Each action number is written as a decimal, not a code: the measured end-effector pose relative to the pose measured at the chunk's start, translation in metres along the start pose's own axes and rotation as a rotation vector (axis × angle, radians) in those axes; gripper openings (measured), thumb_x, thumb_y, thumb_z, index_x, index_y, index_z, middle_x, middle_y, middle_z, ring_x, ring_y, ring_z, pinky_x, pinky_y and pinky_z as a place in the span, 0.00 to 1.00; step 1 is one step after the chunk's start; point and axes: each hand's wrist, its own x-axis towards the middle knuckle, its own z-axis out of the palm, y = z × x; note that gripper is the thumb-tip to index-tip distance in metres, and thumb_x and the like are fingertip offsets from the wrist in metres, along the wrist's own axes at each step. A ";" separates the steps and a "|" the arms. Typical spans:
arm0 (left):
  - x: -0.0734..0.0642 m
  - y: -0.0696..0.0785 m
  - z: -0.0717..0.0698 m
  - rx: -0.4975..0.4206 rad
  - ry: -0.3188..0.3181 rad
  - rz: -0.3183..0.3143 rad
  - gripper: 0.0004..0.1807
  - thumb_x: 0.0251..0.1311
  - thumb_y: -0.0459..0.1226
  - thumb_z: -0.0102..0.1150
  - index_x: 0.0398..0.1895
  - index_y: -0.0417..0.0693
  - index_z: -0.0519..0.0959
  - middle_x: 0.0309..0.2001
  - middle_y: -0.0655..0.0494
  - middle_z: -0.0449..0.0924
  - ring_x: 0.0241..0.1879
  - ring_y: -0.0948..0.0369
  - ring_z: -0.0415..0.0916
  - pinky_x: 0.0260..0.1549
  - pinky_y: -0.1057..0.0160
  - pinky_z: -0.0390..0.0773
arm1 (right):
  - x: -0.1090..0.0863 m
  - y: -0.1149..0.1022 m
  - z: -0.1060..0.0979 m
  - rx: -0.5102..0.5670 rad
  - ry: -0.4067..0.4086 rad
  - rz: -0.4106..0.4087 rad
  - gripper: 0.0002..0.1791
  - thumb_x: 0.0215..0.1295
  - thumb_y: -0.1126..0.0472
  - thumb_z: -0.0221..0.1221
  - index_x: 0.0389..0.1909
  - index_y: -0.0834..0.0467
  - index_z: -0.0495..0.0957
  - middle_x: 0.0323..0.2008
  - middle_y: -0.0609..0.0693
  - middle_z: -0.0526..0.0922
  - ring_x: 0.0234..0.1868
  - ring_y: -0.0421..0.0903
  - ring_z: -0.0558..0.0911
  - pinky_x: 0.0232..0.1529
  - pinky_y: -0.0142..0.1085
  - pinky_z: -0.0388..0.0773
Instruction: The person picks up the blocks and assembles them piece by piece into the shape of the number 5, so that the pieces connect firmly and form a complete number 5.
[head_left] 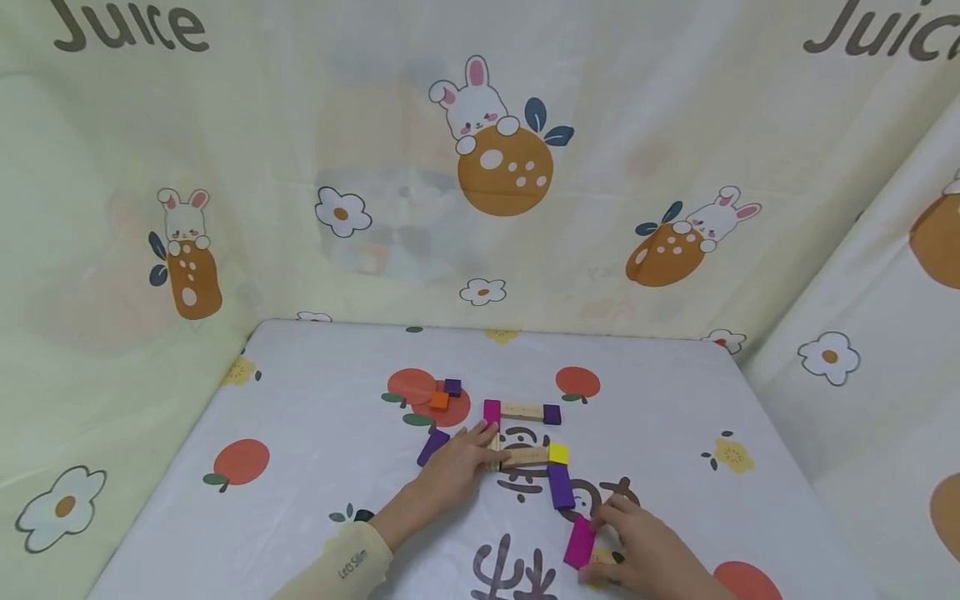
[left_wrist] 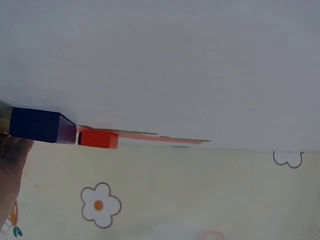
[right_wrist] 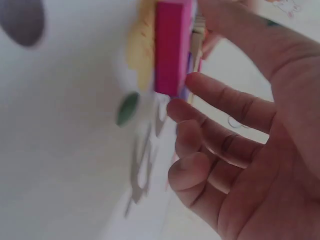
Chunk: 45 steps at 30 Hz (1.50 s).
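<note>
In the head view my left hand (head_left: 453, 462) reaches over a row of blocks. Its fingers touch the upper pink block (head_left: 492, 411) and a plain wooden block (head_left: 492, 454) below it, mostly covered. The thumb lies by the left end of another wooden block (head_left: 527, 456). My right hand (head_left: 637, 546) holds the lower pink block (head_left: 580, 543) at its right side, thumb at the near end and fingertips at the far end. A purple block (head_left: 560, 487) lies just beyond it, touching a yellow block (head_left: 558, 453). In the right wrist view the pink block (right_wrist: 170, 50) stands beside the fingertips.
A top wooden block (head_left: 522, 411) runs to a small purple block (head_left: 552, 414). Left of the row lie a loose purple block (head_left: 432, 447), an orange block (head_left: 439, 402) and a small purple one (head_left: 452, 387). A printed cloth (head_left: 300, 400) covers the table; a curtain (head_left: 262, 125) hangs behind.
</note>
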 end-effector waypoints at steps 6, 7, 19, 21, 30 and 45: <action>-0.001 0.001 -0.002 -0.002 -0.004 -0.007 0.21 0.75 0.30 0.57 0.64 0.59 0.85 0.78 0.50 0.70 0.81 0.48 0.63 0.76 0.44 0.68 | 0.002 -0.003 0.007 -0.014 -0.023 -0.010 0.31 0.39 0.36 0.83 0.39 0.44 0.79 0.48 0.46 0.81 0.44 0.46 0.78 0.50 0.49 0.88; 0.000 0.002 -0.002 -0.003 -0.006 -0.007 0.21 0.75 0.30 0.57 0.64 0.59 0.85 0.78 0.50 0.70 0.81 0.48 0.63 0.76 0.44 0.68 | 0.002 -0.003 0.007 -0.022 -0.016 -0.011 0.30 0.39 0.37 0.83 0.39 0.44 0.79 0.47 0.45 0.80 0.43 0.46 0.78 0.48 0.47 0.88; 0.002 0.000 0.001 0.005 0.002 -0.006 0.20 0.76 0.32 0.56 0.64 0.60 0.85 0.78 0.51 0.70 0.81 0.49 0.63 0.77 0.45 0.67 | 0.003 -0.016 0.010 -0.061 0.032 -0.030 0.28 0.41 0.37 0.82 0.37 0.45 0.80 0.58 0.55 0.84 0.54 0.56 0.84 0.57 0.60 0.85; 0.002 0.000 0.001 0.007 0.004 -0.004 0.20 0.76 0.32 0.56 0.63 0.60 0.85 0.78 0.51 0.70 0.81 0.49 0.64 0.77 0.45 0.67 | 0.003 -0.018 0.011 -0.071 0.038 -0.030 0.29 0.41 0.37 0.82 0.39 0.45 0.81 0.60 0.56 0.84 0.55 0.56 0.84 0.57 0.61 0.85; 0.001 -0.001 0.001 0.014 0.007 0.006 0.20 0.76 0.32 0.57 0.64 0.59 0.85 0.78 0.50 0.71 0.81 0.48 0.64 0.77 0.45 0.68 | 0.006 -0.025 0.017 -0.122 0.067 -0.031 0.42 0.41 0.32 0.80 0.54 0.55 0.85 0.60 0.58 0.84 0.54 0.55 0.84 0.55 0.58 0.86; 0.001 -0.001 0.002 0.007 -0.002 -0.013 0.20 0.76 0.33 0.57 0.64 0.60 0.85 0.79 0.51 0.69 0.82 0.49 0.63 0.77 0.45 0.67 | 0.009 -0.032 0.018 -0.118 0.068 -0.002 0.34 0.42 0.33 0.80 0.42 0.51 0.83 0.50 0.53 0.85 0.40 0.47 0.79 0.46 0.48 0.89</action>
